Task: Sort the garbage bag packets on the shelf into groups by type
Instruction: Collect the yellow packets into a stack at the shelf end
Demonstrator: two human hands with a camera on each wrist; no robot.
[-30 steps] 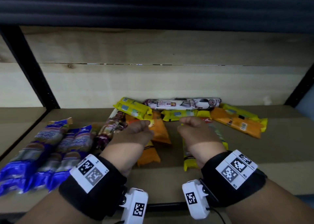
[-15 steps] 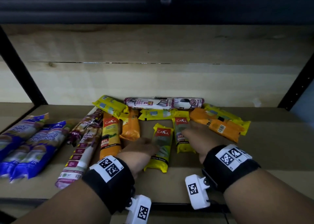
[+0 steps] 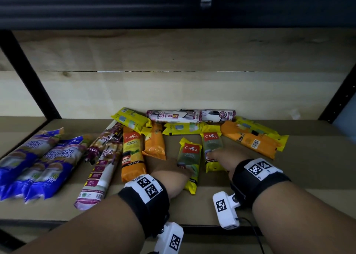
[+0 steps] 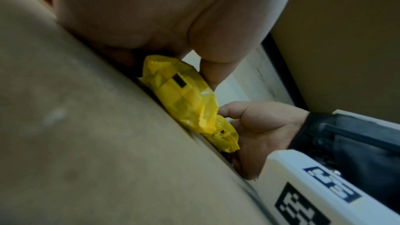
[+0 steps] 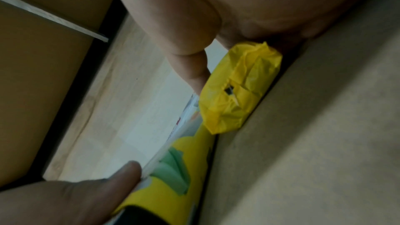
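Two yellow CASA packets lie side by side, lengthwise, on the wooden shelf point(image 3: 308, 167). My left hand point(image 3: 174, 169) grips the left yellow packet point(image 3: 189, 153) near its front end. In the left wrist view the thumb point(image 4: 213, 74) presses one side of that packet point(image 4: 184, 95). My right hand point(image 3: 224, 154) grips the right yellow packet point(image 3: 212, 145) from above. The right wrist view has its thumb point(image 5: 190, 69) against the crumpled end of the packet point(image 5: 238, 91). The other fingers of both hands are hidden.
Blue packets point(image 3: 38, 163) lie at the left, then purple-white drawstring packets point(image 3: 102, 163) and two orange packets point(image 3: 132, 155). More yellow packets point(image 3: 131, 118), a white roll point(image 3: 190, 115) and an orange packet point(image 3: 250, 140) line the back. Black uprights point(image 3: 28, 76) flank the shelf.
A second ago both fists held packets lifted over the pile. The two yellow packets now lie flat side by side, and both hands stay on them.
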